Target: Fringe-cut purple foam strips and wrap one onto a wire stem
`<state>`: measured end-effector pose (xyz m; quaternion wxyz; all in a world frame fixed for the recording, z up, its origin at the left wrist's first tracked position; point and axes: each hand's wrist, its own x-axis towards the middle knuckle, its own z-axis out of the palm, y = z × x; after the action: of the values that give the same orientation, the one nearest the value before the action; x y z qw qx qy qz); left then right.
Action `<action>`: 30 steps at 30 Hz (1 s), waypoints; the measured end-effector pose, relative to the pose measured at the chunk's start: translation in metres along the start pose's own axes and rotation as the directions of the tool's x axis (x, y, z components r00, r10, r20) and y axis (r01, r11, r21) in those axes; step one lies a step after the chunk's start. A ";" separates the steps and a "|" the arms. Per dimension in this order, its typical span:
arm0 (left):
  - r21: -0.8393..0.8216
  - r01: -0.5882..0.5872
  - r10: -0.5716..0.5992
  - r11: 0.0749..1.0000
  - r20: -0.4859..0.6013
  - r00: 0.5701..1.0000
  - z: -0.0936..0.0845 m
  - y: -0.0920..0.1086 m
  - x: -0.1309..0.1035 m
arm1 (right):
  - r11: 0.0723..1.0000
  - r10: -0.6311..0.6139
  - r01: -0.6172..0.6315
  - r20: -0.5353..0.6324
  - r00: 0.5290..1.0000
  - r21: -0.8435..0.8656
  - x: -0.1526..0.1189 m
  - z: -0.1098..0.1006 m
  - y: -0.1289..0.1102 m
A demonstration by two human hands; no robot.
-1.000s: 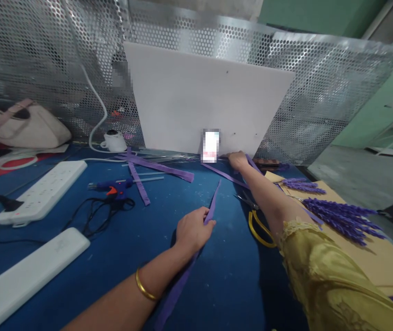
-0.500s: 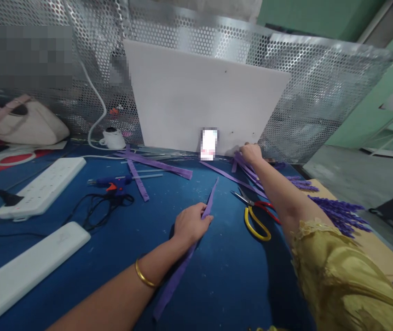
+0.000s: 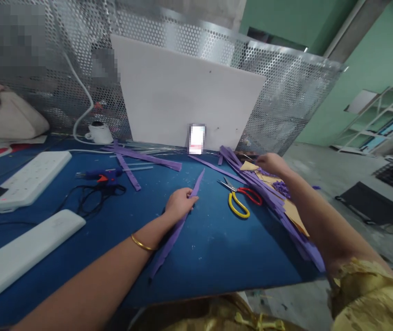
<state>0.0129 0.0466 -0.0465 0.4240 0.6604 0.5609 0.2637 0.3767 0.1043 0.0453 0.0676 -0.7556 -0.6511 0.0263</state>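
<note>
My left hand is closed on a long purple crepe-paper strip, which slants across the blue table with its pointed tip beyond my fingers. Over at the table's far right edge, my right hand has its fingers curled together; what they grip is too small to make out. Dark purple flower sprigs lie just below that hand, partly hidden by my forearm. A bundle of purple paper strips runs along the right edge over brown paper. Scissors with one yellow and one red handle lie between my hands.
A blue glue gun with a tangled black cord lies left, near loose purple strips. White power strips occupy the left side. A lit phone leans on a white board. A small white camera stands behind.
My right hand has moved right, away from the purple strips by the board. The strip bundle now shows along the right edge. My left hand keeps its hold; the view has shifted right.
</note>
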 end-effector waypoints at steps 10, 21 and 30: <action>-0.361 0.135 -0.107 0.923 0.096 0.990 0.002 0.006 -0.002 | 0.717 -0.169 0.014 0.154 0.974 0.697 -0.135 0.066 -0.058; -0.524 -0.042 0.003 0.851 -0.076 0.997 -0.009 0.018 -0.009 | 0.394 -0.388 0.066 0.101 0.916 0.917 -0.141 0.105 -0.151; -0.561 -0.092 0.099 0.823 -0.018 0.995 -0.003 0.022 -0.018 | 0.485 -0.446 0.091 0.156 0.881 0.870 -0.150 0.129 -0.150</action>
<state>0.0173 0.0301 -0.0240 0.5886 0.5357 0.4227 0.4334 0.1904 -0.0131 -0.0695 0.3053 -0.4945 -0.6684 0.4642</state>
